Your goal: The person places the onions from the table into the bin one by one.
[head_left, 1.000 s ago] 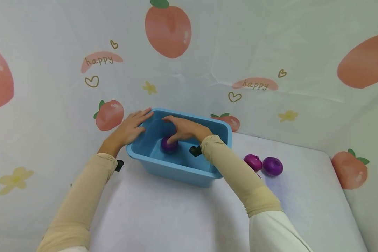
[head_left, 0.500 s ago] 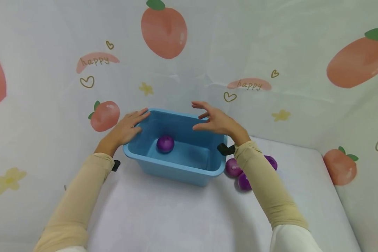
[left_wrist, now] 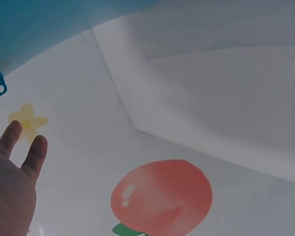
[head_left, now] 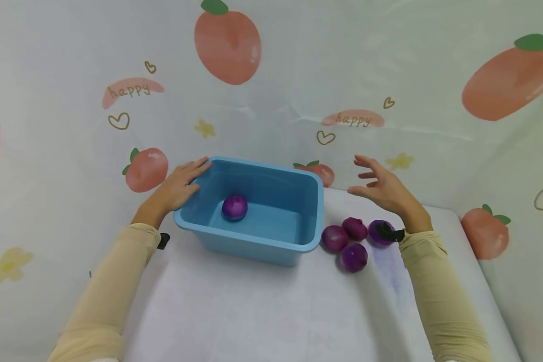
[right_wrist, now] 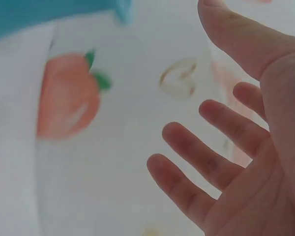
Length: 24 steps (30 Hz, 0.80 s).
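A blue plastic basin (head_left: 249,241) stands at the middle of the table with one red onion (head_left: 235,207) on its floor. My left hand (head_left: 176,188) rests on the basin's left rim, its fingers extended across the edge. In the left wrist view that hand's fingers (left_wrist: 34,155) show beneath the blue wall. My right hand (head_left: 389,191) is raised in the air to the right of the basin, fingers spread and thumb apart, holding nothing. Several red onions (head_left: 354,258) lie in a cluster on the table, below and left of the right hand.
The table (head_left: 262,306) wears a white cover. Behind it rises a white backdrop (head_left: 276,75) printed with peaches, hearts and yellow flowers. One more onion (head_left: 380,234) of the cluster sits partly behind the black strap mount (head_left: 395,235) on the right wrist.
My right hand has come up out of the basin, leaving the onion inside, and moved right until it is beyond the rim. The left hand has stayed on the left rim.
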Each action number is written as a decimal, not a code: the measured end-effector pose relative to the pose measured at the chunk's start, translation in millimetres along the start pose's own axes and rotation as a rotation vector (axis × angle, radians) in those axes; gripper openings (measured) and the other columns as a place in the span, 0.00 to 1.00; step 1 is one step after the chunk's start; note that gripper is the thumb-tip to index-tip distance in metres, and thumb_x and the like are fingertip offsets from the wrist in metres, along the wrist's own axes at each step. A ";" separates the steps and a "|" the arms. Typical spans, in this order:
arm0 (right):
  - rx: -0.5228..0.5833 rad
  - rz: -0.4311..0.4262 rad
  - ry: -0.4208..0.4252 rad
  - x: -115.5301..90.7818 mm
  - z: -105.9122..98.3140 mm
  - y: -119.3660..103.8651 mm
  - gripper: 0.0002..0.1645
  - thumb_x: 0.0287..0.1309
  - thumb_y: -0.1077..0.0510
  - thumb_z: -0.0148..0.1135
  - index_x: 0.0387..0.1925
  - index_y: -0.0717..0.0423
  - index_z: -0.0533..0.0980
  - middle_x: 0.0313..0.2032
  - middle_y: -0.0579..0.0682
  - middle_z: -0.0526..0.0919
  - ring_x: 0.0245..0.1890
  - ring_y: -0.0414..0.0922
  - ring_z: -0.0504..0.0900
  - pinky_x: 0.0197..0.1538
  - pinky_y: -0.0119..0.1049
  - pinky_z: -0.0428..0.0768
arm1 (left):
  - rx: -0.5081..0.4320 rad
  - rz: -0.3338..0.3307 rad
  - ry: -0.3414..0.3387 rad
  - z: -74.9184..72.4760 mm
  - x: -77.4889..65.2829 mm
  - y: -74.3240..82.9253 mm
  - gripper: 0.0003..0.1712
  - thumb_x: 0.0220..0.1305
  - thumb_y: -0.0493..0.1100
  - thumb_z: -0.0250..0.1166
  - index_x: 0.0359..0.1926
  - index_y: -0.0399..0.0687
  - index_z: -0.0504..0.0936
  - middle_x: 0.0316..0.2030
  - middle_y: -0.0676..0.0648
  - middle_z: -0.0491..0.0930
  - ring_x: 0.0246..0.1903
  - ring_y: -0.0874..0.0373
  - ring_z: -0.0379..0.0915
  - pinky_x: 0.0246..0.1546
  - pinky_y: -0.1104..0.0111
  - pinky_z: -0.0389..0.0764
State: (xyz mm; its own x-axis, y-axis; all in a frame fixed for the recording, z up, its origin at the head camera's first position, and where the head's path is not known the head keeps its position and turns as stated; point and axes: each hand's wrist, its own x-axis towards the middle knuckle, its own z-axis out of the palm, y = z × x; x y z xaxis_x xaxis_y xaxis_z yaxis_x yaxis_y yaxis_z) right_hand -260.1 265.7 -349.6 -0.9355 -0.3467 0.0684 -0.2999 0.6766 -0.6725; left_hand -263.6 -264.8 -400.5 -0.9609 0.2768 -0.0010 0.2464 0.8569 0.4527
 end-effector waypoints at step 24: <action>0.012 0.375 0.007 -86.7 33.6 145.4 0.63 0.60 0.34 0.67 0.81 0.57 0.45 0.79 0.70 0.49 0.75 0.75 0.54 0.71 0.73 0.60 | 0.025 -0.007 -0.005 -1.4 -1.6 2.0 0.39 0.70 0.43 0.43 0.81 0.63 0.51 0.83 0.54 0.44 0.81 0.36 0.36 0.74 0.29 0.46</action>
State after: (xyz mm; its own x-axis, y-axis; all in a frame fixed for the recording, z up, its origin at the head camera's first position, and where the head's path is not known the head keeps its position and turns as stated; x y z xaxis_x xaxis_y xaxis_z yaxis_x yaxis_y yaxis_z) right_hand -216.3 372.3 -478.0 -0.9812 -0.0722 -0.1792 0.0655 0.7483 -0.6601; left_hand -261.8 -264.2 -398.3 -0.9619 0.2731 -0.0084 0.2431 0.8695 0.4300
